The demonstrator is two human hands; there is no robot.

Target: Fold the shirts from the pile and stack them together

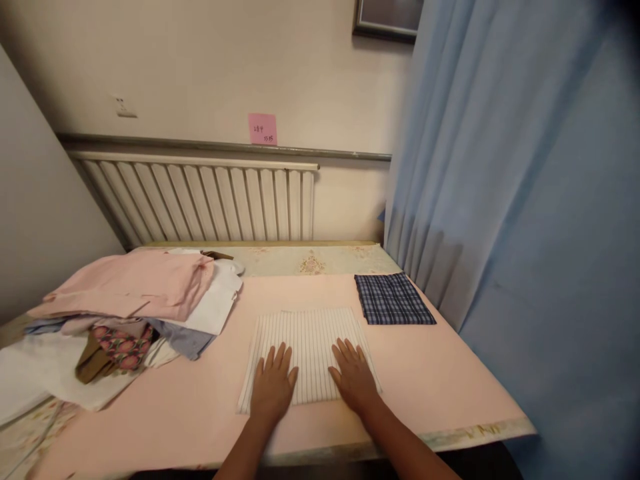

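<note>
A white cloth with thin dark stripes (314, 353) lies flat as a rough rectangle in front of me. My left hand (273, 383) rests palm down on its left part, fingers spread. On its right part lies my right hand (353, 375), also flat with the fingers apart. Neither hand grips anything. Beyond the striped cloth, to the right, a dark blue checked cloth (395, 299) is laid in a neat flat rectangle, apart from both hands.
A loose heap of fabrics stands at the left, with a pink cloth (135, 283) on top and a red patterned piece (125, 345) below. A pink sheet (430, 380) covers the table. A blue curtain (500, 167) hangs along the right edge; a radiator (200, 200) stands behind.
</note>
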